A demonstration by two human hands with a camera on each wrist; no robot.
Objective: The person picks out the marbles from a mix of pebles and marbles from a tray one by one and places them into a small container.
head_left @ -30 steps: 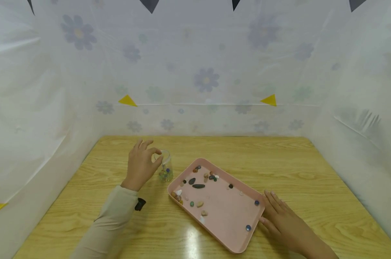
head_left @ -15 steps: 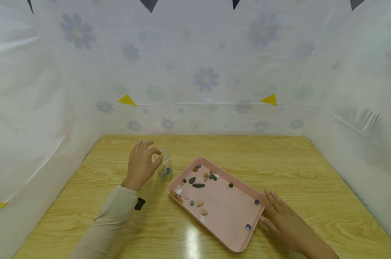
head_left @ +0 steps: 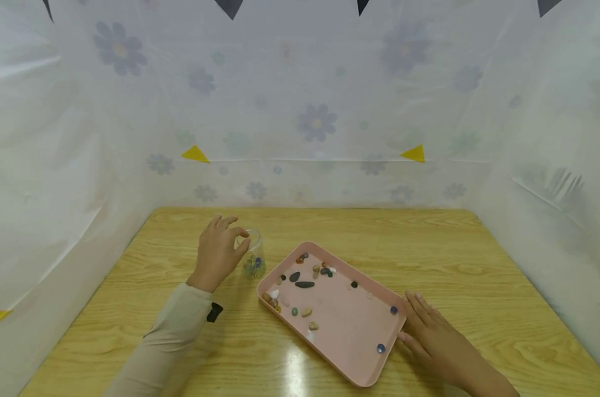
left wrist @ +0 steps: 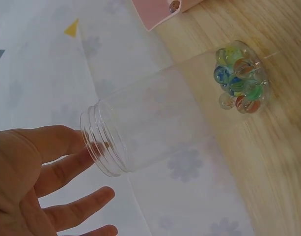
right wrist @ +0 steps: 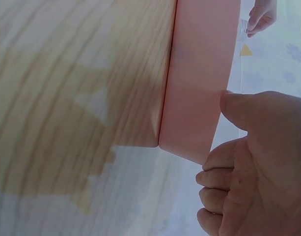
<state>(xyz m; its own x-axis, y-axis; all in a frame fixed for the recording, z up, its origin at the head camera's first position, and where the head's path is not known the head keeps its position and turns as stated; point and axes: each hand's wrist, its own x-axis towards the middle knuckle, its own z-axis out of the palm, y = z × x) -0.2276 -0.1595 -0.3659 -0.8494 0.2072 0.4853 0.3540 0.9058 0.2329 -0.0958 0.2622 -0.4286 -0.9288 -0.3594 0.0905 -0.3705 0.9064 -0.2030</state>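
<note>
In the head view my left hand (head_left: 218,252) reaches to the mouth of a clear glass jar (head_left: 257,248), which stands upright on the table. Its thumb and index finger pinch the rim, while the other fingers stick out free. Several glass marbles (left wrist: 241,78), green, blue and orange, lie at the bottom of the jar (left wrist: 160,118). My right hand (head_left: 436,343) rests against the right end of a pink tray (head_left: 344,331), fingers laid along the outer wall. The right wrist view has the thumb (right wrist: 238,108) at the tray's rim.
Inside the tray lie several pebbles, among them a long black stone (head_left: 305,284), a green stone (head_left: 294,311) and a blue glass bead (head_left: 381,348). The wood-grain table (head_left: 429,242) ends at a flowered cloth wall (head_left: 320,182), with more white sheeting at both sides.
</note>
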